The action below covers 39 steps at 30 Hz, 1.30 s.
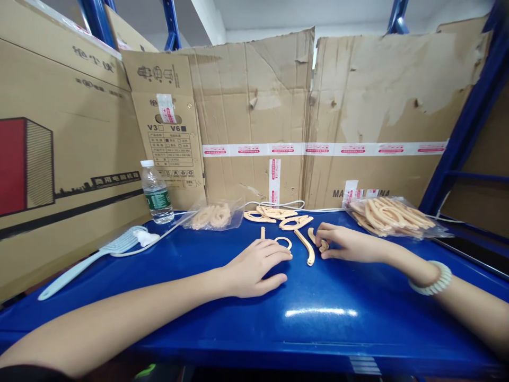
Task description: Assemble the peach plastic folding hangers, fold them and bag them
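My left hand (pixel 258 268) lies palm down with its fingers stretched out. Its fingertips reach beside a thin pale ring (pixel 284 242), and a short pale stick (pixel 263 232) shows just behind the knuckles. What lies under the palm is hidden. With bent fingers, my right hand (pixel 344 243) pinches a small pale wood-coloured piece (pixel 324 246), partly covered by the fingertips. A curved slim piece (pixel 311 234) sits close to those fingers. Between the hands, a long curved strip (pixel 305 248) rests near an oval loop piece (pixel 295 222).
Behind the hands lies a pile of pale loop pieces (pixel 270 213). Plastic bags of similar pieces stand left (pixel 214 215) and right (pixel 392 215). At left are a water bottle (pixel 157 193) and a light blue hairbrush (pixel 99 253). Cardboard (pixel 254 116) walls the blue tabletop (pixel 318 339).
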Motion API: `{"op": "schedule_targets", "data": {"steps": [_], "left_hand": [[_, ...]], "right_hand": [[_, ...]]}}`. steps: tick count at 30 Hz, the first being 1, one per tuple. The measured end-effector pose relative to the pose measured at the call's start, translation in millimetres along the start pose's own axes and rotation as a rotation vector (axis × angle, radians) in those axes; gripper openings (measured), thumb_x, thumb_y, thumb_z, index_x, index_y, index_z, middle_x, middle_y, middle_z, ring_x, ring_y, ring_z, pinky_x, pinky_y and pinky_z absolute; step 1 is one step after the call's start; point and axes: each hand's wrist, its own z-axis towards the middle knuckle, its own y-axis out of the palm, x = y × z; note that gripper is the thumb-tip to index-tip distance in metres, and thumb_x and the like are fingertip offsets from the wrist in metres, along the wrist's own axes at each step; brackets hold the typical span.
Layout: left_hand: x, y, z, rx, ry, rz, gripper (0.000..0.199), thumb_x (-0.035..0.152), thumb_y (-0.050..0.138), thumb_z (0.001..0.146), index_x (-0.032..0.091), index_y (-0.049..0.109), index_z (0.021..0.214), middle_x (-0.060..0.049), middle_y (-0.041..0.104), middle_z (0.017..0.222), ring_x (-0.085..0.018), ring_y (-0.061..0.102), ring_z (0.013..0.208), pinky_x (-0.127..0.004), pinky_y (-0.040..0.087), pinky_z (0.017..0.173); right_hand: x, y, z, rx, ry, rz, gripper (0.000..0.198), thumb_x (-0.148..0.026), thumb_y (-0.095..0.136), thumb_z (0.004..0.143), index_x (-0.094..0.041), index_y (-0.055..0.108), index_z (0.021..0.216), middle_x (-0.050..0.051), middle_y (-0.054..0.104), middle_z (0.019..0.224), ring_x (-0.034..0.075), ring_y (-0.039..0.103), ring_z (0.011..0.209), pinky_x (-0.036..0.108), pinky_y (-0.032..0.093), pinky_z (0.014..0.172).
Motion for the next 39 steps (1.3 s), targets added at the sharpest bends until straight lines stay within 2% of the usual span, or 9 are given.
{"op": "schedule_targets", "data": {"steps": [4, 7, 14, 18, 22, 27, 33, 37, 39], "left_hand": [[0, 0, 0, -0.027, -0.048, -0.014, 0.038, 0.03, 0.053, 0.09, 0.02, 0.051, 0.127, -0.008, 0.059, 0.126, -0.023, 0.05, 0.118, -0.041, 0.034, 0.104], [-1, 1, 0, -0.035, -0.077, -0.01, 0.04, 0.031, 0.053, 0.09, 0.02, 0.05, 0.128, -0.008, 0.057, 0.129, -0.024, 0.049, 0.12, -0.042, 0.033, 0.105], [-5, 6, -2, -0.024, -0.114, 0.016, 0.044, 0.033, 0.053, 0.089, 0.019, 0.049, 0.131, -0.01, 0.055, 0.132, -0.026, 0.046, 0.125, -0.045, 0.031, 0.107], [-5, 6, -2, 0.025, -0.101, 0.053, 0.043, 0.033, 0.054, 0.089, 0.019, 0.051, 0.129, -0.011, 0.056, 0.129, -0.027, 0.047, 0.122, -0.046, 0.033, 0.105], [-3, 6, -2, 0.08, -0.04, 0.081, 0.029, 0.028, 0.053, 0.087, 0.017, 0.058, 0.114, -0.01, 0.061, 0.117, -0.024, 0.054, 0.11, -0.041, 0.038, 0.098], [-3, 7, -2, 0.099, 0.131, 0.16, 0.017, 0.02, 0.047, 0.089, 0.016, 0.06, 0.098, -0.009, 0.065, 0.102, -0.021, 0.058, 0.096, -0.036, 0.042, 0.089], [-2, 6, -1, 0.091, 0.184, 0.239, 0.017, 0.018, 0.044, 0.09, 0.015, 0.06, 0.094, -0.008, 0.066, 0.097, -0.02, 0.059, 0.09, -0.035, 0.043, 0.084], [-2, 6, -1, 0.068, 0.164, 0.291, 0.018, 0.02, 0.043, 0.09, 0.016, 0.06, 0.091, -0.007, 0.066, 0.089, -0.019, 0.06, 0.083, -0.034, 0.045, 0.079], [-2, 6, -2, 0.059, 0.155, 0.298, 0.02, 0.021, 0.042, 0.091, 0.016, 0.061, 0.091, -0.008, 0.066, 0.087, -0.019, 0.061, 0.081, -0.032, 0.046, 0.075]], "right_hand": [[-1, -3, 0, 0.054, 0.016, -0.031, 0.025, -0.041, 0.061, 0.083, -0.018, 0.059, 0.091, 0.006, 0.054, 0.093, 0.02, 0.056, 0.082, 0.037, 0.048, 0.076], [-17, -5, 0, 0.11, -0.059, -0.036, 0.025, -0.042, 0.06, 0.085, -0.018, 0.06, 0.095, 0.008, 0.055, 0.099, 0.022, 0.055, 0.091, 0.037, 0.046, 0.082], [-40, 10, 2, 0.043, -0.108, 0.006, 0.022, -0.038, 0.056, 0.089, -0.019, 0.066, 0.093, 0.007, 0.059, 0.091, 0.02, 0.058, 0.085, 0.034, 0.047, 0.078], [-23, 10, 9, 0.151, -0.049, 0.041, 0.029, -0.044, 0.054, 0.089, -0.018, 0.065, 0.095, 0.007, 0.063, 0.091, 0.019, 0.06, 0.08, 0.033, 0.049, 0.073], [9, 0, 26, 0.276, 0.059, -0.083, 0.026, -0.037, 0.051, 0.088, -0.017, 0.064, 0.097, 0.008, 0.067, 0.09, 0.022, 0.061, 0.081, 0.037, 0.049, 0.074], [54, -11, 68, 0.128, 0.106, -0.12, 0.045, -0.031, 0.062, 0.075, -0.014, 0.06, 0.116, 0.015, 0.061, 0.122, 0.029, 0.055, 0.114, 0.042, 0.042, 0.096], [80, -14, 95, 0.046, 0.195, -0.039, 0.034, -0.041, 0.073, 0.062, -0.016, 0.067, 0.085, 0.01, 0.071, 0.085, 0.027, 0.065, 0.077, 0.035, 0.048, 0.068], [82, -11, 85, 0.151, 0.221, 0.048, 0.042, -0.046, 0.076, 0.055, -0.017, 0.059, 0.08, 0.004, 0.066, 0.072, 0.021, 0.06, 0.067, 0.029, 0.045, 0.06], [78, -8, 77, 0.236, 0.233, 0.104, 0.044, -0.051, 0.073, 0.059, -0.018, 0.056, 0.085, 0.003, 0.065, 0.073, 0.018, 0.059, 0.062, 0.028, 0.044, 0.057]]}}
